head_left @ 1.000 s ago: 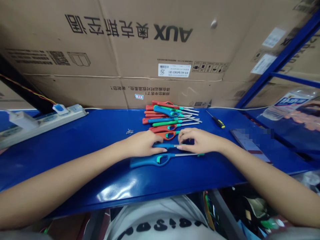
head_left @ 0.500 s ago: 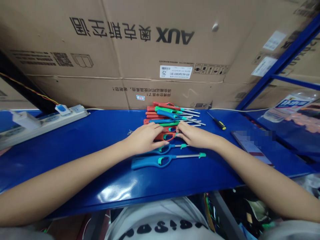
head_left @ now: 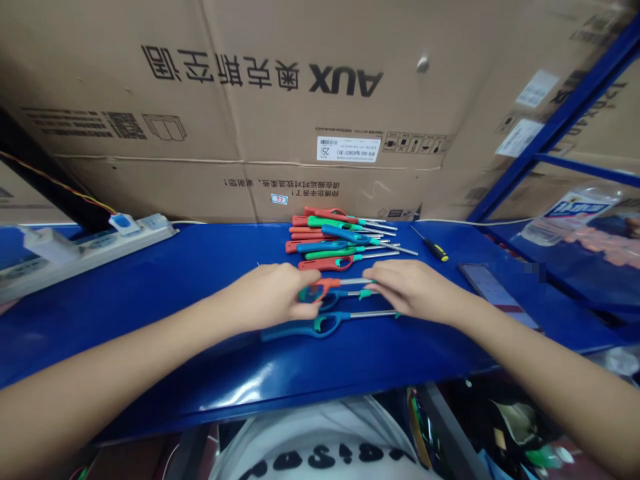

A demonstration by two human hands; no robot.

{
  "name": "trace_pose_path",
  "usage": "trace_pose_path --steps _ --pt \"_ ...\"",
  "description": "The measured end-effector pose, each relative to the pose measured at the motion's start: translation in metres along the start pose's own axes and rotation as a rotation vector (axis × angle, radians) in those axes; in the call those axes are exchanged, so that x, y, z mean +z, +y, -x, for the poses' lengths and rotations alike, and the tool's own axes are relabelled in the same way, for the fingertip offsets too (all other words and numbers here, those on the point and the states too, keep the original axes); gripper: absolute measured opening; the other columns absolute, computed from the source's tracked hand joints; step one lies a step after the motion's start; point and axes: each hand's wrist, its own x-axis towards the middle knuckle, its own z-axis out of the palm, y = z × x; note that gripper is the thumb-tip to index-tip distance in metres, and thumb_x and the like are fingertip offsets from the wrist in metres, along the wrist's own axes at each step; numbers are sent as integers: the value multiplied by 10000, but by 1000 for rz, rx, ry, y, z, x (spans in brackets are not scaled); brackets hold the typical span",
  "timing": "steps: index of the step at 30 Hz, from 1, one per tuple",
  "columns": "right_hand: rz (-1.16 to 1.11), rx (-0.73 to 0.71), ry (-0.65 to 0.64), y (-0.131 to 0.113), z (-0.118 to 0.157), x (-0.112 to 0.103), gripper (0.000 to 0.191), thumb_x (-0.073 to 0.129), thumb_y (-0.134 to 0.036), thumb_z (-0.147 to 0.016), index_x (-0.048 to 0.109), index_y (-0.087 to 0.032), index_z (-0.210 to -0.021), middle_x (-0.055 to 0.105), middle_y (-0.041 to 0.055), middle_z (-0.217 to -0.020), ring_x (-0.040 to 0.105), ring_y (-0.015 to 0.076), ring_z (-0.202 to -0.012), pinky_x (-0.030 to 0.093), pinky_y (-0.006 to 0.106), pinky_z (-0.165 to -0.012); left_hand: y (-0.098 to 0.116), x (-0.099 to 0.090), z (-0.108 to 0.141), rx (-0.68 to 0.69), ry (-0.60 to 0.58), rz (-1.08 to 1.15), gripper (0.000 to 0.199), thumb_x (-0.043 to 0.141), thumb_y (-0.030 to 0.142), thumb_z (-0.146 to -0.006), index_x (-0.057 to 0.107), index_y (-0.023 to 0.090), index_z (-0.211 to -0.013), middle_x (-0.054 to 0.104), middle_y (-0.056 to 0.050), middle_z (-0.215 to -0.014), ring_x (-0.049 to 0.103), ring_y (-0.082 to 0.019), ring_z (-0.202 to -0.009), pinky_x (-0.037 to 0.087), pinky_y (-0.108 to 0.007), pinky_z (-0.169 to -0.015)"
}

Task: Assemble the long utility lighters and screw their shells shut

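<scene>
My left hand [head_left: 277,293] is closed round the handle of an orange-red lighter [head_left: 327,285], its trigger ring showing past my fingers. The fingers of my right hand [head_left: 407,290] pinch the tip end of that lighter's metal rod. Just nearer to me lie two blue lighters with green tips; the front one [head_left: 295,328] is fully separate, the other [head_left: 340,297] is partly under my left hand. Beyond my hands is a pile of red, green and blue lighters [head_left: 340,233], with a red one [head_left: 325,263] at its near side.
A screwdriver [head_left: 434,247] and a phone-like flat object [head_left: 497,293] lie on the blue table [head_left: 210,373] to the right. At left is a white power strip [head_left: 100,247]. A big cardboard box [head_left: 260,120] stands behind. A plastic bottle [head_left: 570,210] is at far right.
Both hands have moved nearer to me and slightly apart, bringing the orange-red lighter away from the pile. A blue lighter in the pile has shifted to the right.
</scene>
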Motion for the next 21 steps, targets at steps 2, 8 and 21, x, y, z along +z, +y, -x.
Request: trace_pose_path --steps 2,8,21 --pt "-61 38 40 3 9 0 272 445 -266 -1035 655 -118 -1122 731 133 -994 688 220 -891 517 328 -781 -5 -2 7 -28 -24 20 206 593 435 -873 651 251 -947 648 -3 -690 623 -199 -600 343 -259 -541" --pt "-288 147 -153 15 -10 5 365 385 -364 -1052 692 -170 -1021 711 92 -992 648 206 -932 502 344 -856 -12 9 -14 42 31 -20 307 589 532 -886 667 247 -972 725 -26 -884 666 -218 -727 358 -258 -559" --pt "53 340 -185 59 -36 36 149 548 -219 -958 617 -133 -1058 657 141 -1065 607 244 -948 446 336 -789 -31 42 -54 173 372 101 307 559 385 -963 625 153 -1153 622 -149 -1172 583 -276 -1102 490 -415 -939"
